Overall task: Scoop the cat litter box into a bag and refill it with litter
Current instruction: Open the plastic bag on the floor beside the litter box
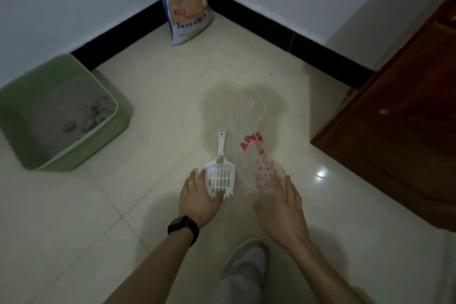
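Observation:
A white slotted litter scoop [220, 175] lies on the tiled floor, handle pointing away from me. Beside it on the right lies a flat clear plastic bag [259, 155] with red print. My left hand [197, 198], with a black watch on the wrist, is spread flat at the scoop's near left edge, fingers straight; the thumb reaches the scoop's toothed end. Over the bag's near end hovers my right hand [283, 207], fingers straight, holding nothing. The green litter box [103, 136] with grey litter and clumps stands at the left by the wall. A tall sack of litter [185, 5] leans in the corner.
White walls with a black skirting [271, 32] meet in the far corner. A dark wooden door [399, 118] fills the right side. My foot in a light shoe [246, 264] stands on the tiles just below my hands.

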`<state>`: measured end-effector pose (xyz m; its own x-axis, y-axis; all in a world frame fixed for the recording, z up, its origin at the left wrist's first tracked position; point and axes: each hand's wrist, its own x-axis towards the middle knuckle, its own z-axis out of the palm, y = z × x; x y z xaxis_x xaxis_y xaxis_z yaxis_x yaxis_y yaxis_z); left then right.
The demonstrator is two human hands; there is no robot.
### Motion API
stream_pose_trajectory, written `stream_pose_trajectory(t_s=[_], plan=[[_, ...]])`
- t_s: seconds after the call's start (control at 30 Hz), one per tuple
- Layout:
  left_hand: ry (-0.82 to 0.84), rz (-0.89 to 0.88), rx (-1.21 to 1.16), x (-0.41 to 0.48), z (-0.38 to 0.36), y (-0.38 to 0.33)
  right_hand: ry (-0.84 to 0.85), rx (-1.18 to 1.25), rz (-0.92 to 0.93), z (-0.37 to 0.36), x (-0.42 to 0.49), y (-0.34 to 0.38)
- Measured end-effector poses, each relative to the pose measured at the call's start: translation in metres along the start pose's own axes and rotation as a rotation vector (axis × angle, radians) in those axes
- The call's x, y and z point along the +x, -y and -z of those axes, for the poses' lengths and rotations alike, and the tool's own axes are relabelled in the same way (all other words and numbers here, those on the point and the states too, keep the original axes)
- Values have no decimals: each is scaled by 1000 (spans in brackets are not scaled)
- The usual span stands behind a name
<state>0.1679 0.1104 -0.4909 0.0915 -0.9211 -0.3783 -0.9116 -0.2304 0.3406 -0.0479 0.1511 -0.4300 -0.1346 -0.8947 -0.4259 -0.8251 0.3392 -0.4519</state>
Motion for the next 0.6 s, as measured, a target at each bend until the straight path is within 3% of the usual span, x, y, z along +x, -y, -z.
stream_pose_trajectory(t_s=[0.2, 0.43, 0.6], plan=[[-91, 38, -68, 38, -21, -26, -40, -65, 6, -36, 55, 2], [-71, 35, -71, 54, -26, -30, 8, -251, 1, -57, 77, -25], [-70, 59, -31, 53, -28, -24, -47, -409, 36, -56, 76, -37]])
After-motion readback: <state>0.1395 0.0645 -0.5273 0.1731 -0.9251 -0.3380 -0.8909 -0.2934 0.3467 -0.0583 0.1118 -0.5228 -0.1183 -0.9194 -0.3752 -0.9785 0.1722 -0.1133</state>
